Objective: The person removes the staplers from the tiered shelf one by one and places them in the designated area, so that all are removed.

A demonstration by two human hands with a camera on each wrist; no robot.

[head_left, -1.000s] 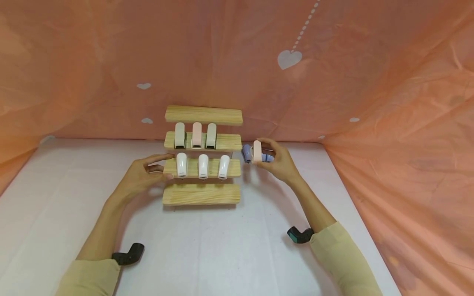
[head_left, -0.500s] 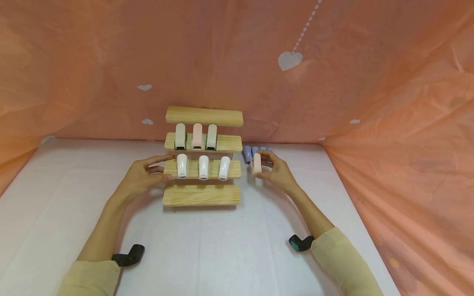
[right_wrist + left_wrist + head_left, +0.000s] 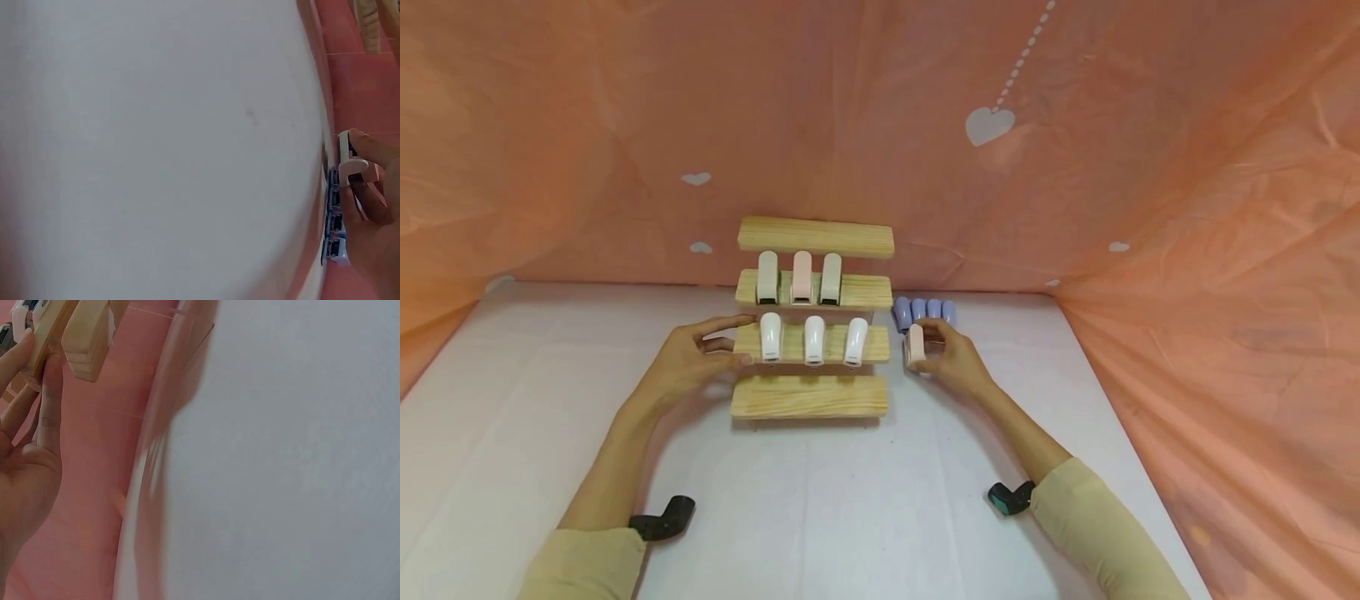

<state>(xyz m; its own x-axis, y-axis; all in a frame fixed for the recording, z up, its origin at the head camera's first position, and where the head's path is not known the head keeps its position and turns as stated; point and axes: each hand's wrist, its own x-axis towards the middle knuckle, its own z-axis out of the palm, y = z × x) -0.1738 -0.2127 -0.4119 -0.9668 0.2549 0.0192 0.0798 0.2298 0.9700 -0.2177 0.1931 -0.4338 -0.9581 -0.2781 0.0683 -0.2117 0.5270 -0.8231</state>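
Observation:
A tiered wooden display rack (image 3: 808, 397) stands on the white table. My left hand (image 3: 688, 358) grips the left end of one of its boards, with thumb and fingers on either side of the wood (image 3: 53, 331). To the right of the rack, my right hand (image 3: 958, 358) pinches a small pale pink stapler (image 3: 915, 346) between thumb and fingers. Its rounded top shows in the right wrist view. Just behind that hand sits a row of several purple staplers (image 3: 918, 310).
One board carries white staplers (image 3: 814, 340). The board behind it holds two grey-green staplers (image 3: 767, 277) and a pink stapler (image 3: 802, 275). An orange-pink curtain (image 3: 865, 125) with white hearts hangs behind and beside the table (image 3: 850, 517).
My right hand has drawn the pale pink stapler down and nearer to me, so the row of purple staplers behind shows more fully. The left hand keeps its hold on the rack.

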